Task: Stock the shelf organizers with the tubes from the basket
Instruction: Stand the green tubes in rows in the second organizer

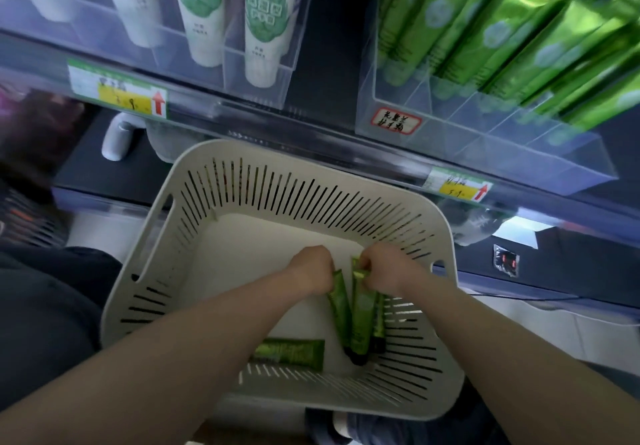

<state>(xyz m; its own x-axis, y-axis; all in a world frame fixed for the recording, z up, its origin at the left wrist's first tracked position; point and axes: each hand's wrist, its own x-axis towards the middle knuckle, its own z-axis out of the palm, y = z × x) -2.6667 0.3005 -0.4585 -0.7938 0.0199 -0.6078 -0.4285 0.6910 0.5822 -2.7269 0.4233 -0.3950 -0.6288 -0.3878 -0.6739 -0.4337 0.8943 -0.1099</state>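
Both your hands down in basket [194, 236]. Left hand [313, 268] pinches crimped end of one tube [338, 309]; right hand [379, 268] grips small bunch [362, 316]. Their long axes run toward you, caps low. Loose tube [294, 352] lies crosswise, nearer your left arm. Green organizer [485, 132] up-right.

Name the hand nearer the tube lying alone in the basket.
Left. The left hand is just beyond the lone tube; the right hand is farther off to the right.
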